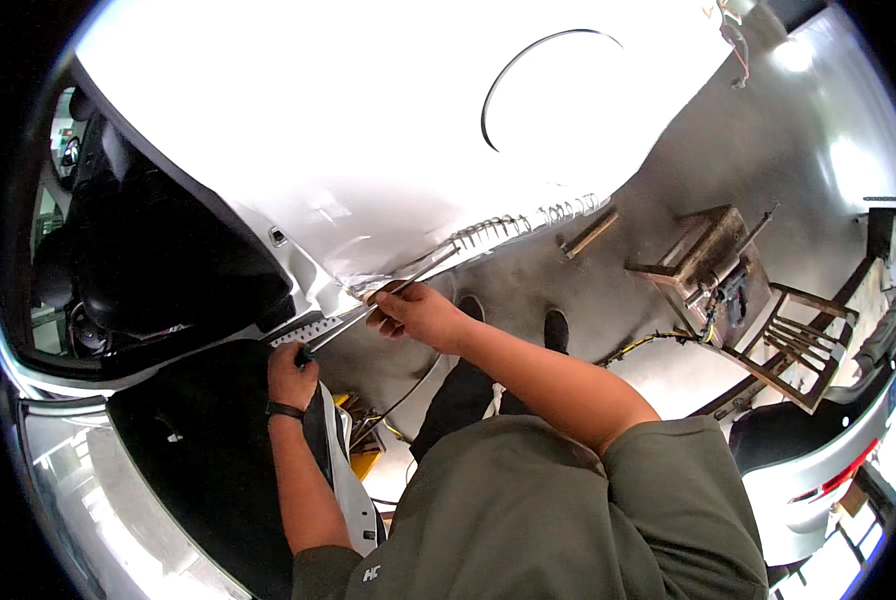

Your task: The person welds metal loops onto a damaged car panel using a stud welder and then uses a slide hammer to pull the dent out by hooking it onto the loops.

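A long thin metal rod (pixel 423 272) slants from my left hand up to the lower edge of a white car body panel (pixel 388 180). My left hand (pixel 293 374) is closed around its dark handle end, beside the open door's edge. Farther along, the fingers of my right hand (pixel 415 314) are wrapped round the shaft, close to the panel's creased lower corner. Along the panel's bottom edge runs a row of wire loops (pixel 493 230), and the rod's far end reaches the near end of this row. Whether the rod passes through any loop, I cannot tell.
An open car door (pixel 208 450) stands at my left, beside the dark cabin (pixel 158 240). On the floor to the right are a wooden-handled tool (pixel 590 233), a metal stand (pixel 708 250), a cable (pixel 648 343) and a slatted rack (pixel 803 345). A bumper (pixel 818 490) lies far right.
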Action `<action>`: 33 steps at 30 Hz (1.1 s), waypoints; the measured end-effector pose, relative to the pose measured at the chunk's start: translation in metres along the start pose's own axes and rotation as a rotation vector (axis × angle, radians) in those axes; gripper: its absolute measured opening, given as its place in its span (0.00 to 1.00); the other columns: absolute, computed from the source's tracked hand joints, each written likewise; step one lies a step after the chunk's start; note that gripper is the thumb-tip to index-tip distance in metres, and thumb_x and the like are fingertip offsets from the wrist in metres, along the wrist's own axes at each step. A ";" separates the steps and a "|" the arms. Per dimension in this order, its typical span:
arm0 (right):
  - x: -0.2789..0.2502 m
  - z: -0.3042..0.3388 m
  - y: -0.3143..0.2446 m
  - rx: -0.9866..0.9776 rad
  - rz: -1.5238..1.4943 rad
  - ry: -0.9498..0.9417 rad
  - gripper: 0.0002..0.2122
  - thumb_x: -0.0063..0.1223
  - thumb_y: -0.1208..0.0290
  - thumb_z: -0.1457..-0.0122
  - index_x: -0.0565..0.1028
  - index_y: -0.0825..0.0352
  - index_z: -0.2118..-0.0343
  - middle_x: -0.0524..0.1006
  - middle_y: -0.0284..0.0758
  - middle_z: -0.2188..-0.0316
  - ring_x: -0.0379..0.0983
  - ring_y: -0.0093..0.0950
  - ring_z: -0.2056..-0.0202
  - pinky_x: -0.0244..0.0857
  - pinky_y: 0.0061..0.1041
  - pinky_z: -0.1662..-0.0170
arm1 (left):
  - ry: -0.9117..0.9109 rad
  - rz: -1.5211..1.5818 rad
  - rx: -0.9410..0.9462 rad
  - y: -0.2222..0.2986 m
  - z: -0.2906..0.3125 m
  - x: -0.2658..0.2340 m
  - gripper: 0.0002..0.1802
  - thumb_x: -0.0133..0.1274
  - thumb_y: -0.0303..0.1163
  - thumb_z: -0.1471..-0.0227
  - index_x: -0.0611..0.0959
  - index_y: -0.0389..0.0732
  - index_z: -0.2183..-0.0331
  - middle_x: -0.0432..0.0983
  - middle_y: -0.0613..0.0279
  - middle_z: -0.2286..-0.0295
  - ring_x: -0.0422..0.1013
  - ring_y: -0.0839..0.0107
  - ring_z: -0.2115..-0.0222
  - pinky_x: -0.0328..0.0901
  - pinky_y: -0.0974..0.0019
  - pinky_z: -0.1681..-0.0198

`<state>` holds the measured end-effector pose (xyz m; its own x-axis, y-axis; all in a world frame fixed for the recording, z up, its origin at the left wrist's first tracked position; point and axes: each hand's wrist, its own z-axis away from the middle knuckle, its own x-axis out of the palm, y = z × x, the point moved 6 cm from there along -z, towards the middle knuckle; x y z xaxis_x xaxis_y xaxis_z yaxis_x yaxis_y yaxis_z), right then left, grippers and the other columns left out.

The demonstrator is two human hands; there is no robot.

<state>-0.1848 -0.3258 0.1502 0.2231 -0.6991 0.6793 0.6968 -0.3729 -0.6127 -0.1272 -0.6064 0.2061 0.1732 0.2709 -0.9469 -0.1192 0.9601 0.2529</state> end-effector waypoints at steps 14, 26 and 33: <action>0.005 -0.010 -0.003 0.018 0.031 0.099 0.18 0.45 0.60 0.29 0.76 0.74 0.55 0.82 0.39 0.66 0.77 0.28 0.68 0.73 0.29 0.61 | -0.069 -0.054 0.087 -0.011 -0.029 -0.007 0.14 0.58 0.29 0.56 0.81 0.35 0.64 0.77 0.45 0.65 0.74 0.44 0.60 0.69 0.49 0.56; 0.001 0.000 -0.012 0.043 0.014 0.205 0.18 0.45 0.59 0.28 0.75 0.73 0.52 0.82 0.41 0.63 0.78 0.28 0.66 0.74 0.30 0.58 | -0.038 0.070 0.165 0.005 -0.033 -0.016 0.15 0.59 0.28 0.57 0.82 0.34 0.64 0.77 0.45 0.66 0.74 0.45 0.61 0.70 0.52 0.59; -0.006 0.005 -0.018 -0.046 -0.052 0.271 0.20 0.46 0.58 0.29 0.76 0.75 0.58 0.82 0.42 0.68 0.78 0.28 0.71 0.74 0.29 0.63 | -0.034 -0.001 0.173 0.014 -0.048 -0.015 0.16 0.60 0.28 0.57 0.83 0.35 0.63 0.77 0.46 0.64 0.74 0.45 0.60 0.69 0.50 0.56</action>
<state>-0.1956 -0.3115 0.1591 -0.0073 -0.8137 0.5812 0.6697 -0.4356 -0.6015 -0.1779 -0.6001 0.2141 0.2062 0.2694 -0.9407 0.0505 0.9572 0.2851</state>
